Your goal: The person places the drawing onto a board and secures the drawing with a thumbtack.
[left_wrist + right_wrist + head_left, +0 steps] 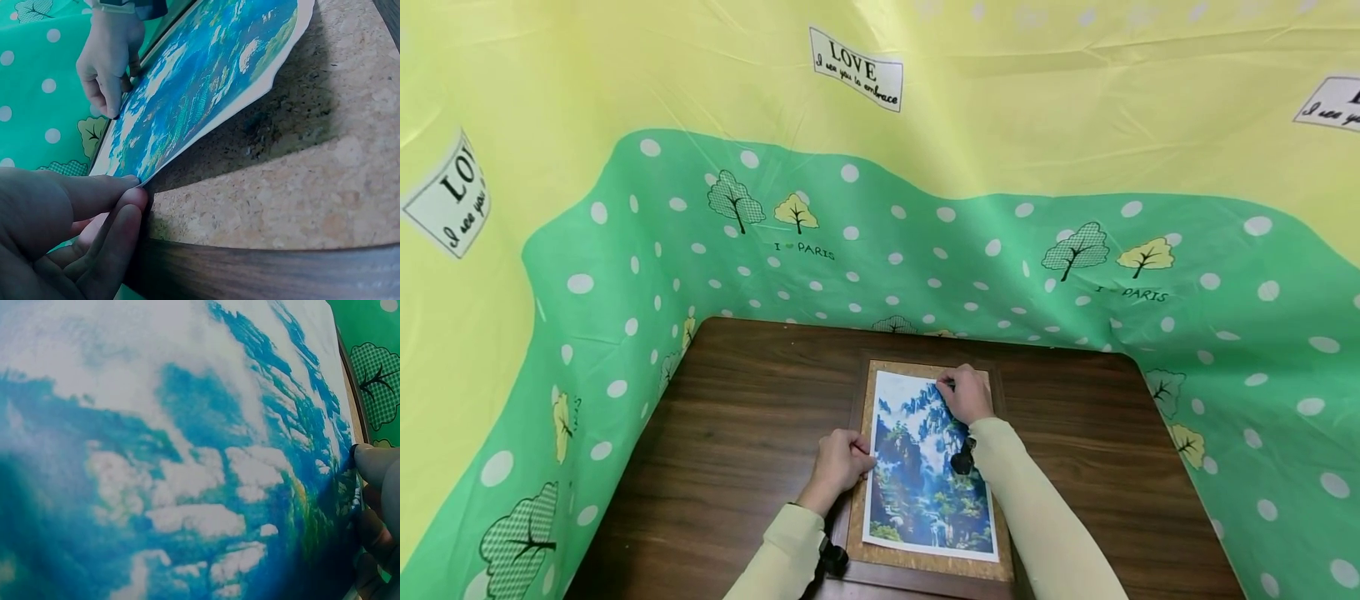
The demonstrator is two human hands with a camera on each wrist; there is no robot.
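A landscape print (pixel 925 467) with blue mountains and waterfalls lies over a cork board (pixel 932 562). My left hand (pixel 842 461) pinches the print's left edge between thumb and finger. In the left wrist view, that edge of the print (pixel 206 94) is raised off the cork (pixel 281 194). At the top right part of the print is my right hand (pixel 966 393), its fingers bent. A small dark thing (pixel 354 450) shows at its fingertips in the right wrist view, too small to identify. The part of the print beneath that hand is hidden.
The board has a dark wooden frame (pixel 917 577) and lies on a brown wood-grain table (pixel 737 400). Green and yellow printed cloth (pixel 887 233) hangs behind the table and along its sides. Both wrists wear small black cameras (pixel 833 557).
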